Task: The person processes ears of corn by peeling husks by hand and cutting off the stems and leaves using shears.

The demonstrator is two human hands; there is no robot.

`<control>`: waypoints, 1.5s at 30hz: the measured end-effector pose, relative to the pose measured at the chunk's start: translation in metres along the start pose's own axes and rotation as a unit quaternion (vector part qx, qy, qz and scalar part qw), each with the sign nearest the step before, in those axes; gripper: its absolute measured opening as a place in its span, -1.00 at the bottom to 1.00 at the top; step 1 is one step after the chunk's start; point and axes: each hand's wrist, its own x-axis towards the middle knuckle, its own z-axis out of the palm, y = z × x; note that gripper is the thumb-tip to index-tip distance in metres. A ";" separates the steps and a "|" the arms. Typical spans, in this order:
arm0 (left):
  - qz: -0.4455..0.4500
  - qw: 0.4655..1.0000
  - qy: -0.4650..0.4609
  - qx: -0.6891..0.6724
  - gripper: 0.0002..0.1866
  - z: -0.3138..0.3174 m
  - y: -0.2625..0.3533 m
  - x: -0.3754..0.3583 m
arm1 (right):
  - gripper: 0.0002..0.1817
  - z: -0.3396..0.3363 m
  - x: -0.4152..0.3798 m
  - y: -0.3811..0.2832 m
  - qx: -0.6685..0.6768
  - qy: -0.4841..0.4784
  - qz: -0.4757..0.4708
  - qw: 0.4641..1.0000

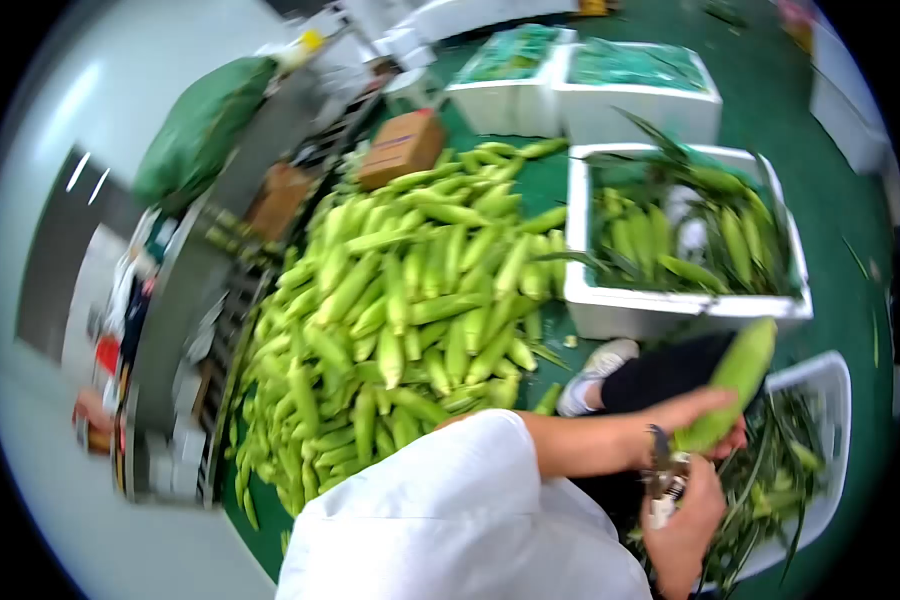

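A green ear of corn (738,385) in its husk is held at its lower part by my left hand (682,415), the fingers wrapped round it. Just below, my right hand (692,522) is closed round hand shears (665,484), whose blades lie close to the base of the ear. Blur hides whether they touch it. Beneath and beside both hands, a white plastic bin (838,440) holds loose green husks and leaves.
A large heap of corn (410,300) covers the floor to the left. Above the hands stands a white foam box (620,305) of corn, with two net-covered boxes beyond. A cardboard box (402,150) sits behind the heap. Metal shelving (175,350) runs along the left.
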 end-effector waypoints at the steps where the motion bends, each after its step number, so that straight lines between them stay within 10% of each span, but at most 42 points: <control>1: 0.072 0.997 0.017 -0.005 -0.53 -0.009 0.044 -0.034 | -0.55 0.016 0.014 -0.016 0.041 -0.023 -0.047 0.998; 3: 0.278 0.937 0.202 -0.066 -0.57 -0.080 0.119 -0.087 | -0.50 0.023 0.025 -0.042 0.206 -0.092 0.114 0.968; 4: 0.312 0.928 0.128 -0.158 -0.62 -0.178 0.165 -0.124 | -0.48 0.027 0.021 -0.033 0.241 -0.079 0.130 0.959; 7: 0.553 0.740 0.364 -0.123 -0.66 -0.237 0.261 -0.287 | -0.45 0.034 -0.011 0.031 0.448 0.000 0.158 0.880; 12: 0.682 0.509 0.520 -0.070 -0.69 -0.325 0.346 -0.444 | -0.48 0.016 -0.104 0.101 0.584 0.044 0.327 0.741; 15: 0.653 0.580 0.485 0.031 -0.68 -0.361 0.356 -0.346 | -0.49 0.033 -0.160 0.125 0.689 0.078 0.354 0.628; 18: 0.450 0.692 0.468 0.316 -0.52 -0.251 0.313 -0.110 | -0.29 0.042 -0.185 0.100 0.773 0.094 0.353 0.519; 22: 0.271 0.772 0.370 0.440 -0.58 -0.256 0.280 0.128 | -0.38 0.035 -0.207 0.091 0.769 0.290 0.520 0.233; 25: 0.176 0.720 0.451 0.497 -0.53 -0.252 0.259 0.254 | -0.40 0.054 -0.247 0.090 0.746 0.264 0.482 0.376; 26: 0.251 0.538 0.571 0.567 -0.51 -0.215 0.231 0.277 | -0.41 0.061 -0.258 0.090 0.734 0.253 0.468 0.422; 27: 0.358 0.437 0.537 0.627 -0.53 -0.205 0.218 0.298 | -0.42 0.065 -0.262 0.091 0.721 0.240 0.452 0.468; 29: 0.463 0.426 0.295 0.719 -0.56 -0.170 0.217 0.319 | -0.43 0.038 -0.184 0.048 0.664 0.307 0.469 0.495; 30: 0.390 0.461 0.201 0.772 -0.56 -0.160 0.214 0.331 | -0.43 0.034 -0.182 0.050 0.670 0.307 0.474 0.482; 33: 0.111 0.528 0.399 0.742 -0.66 -0.148 0.207 0.379 | -0.42 0.034 -0.194 0.065 0.687 0.296 0.479 0.460; 35: 0.099 0.679 0.539 0.488 -0.21 -0.113 0.189 0.379 | -0.41 0.042 -0.205 0.076 0.706 0.289 0.477 0.436; 39: 0.091 0.647 0.564 0.505 -0.05 -0.132 0.163 0.394 | -0.40 0.060 -0.223 0.090 0.733 0.294 0.453 0.413; 43: 0.200 0.910 0.352 0.085 -0.45 -0.110 0.171 0.368 | -0.36 0.042 -0.196 0.068 0.683 0.337 0.448 0.468; 45: 0.114 0.982 0.149 0.014 -0.54 -0.093 0.168 0.344 | -0.47 0.026 -0.170 0.054 0.697 0.395 0.412 0.434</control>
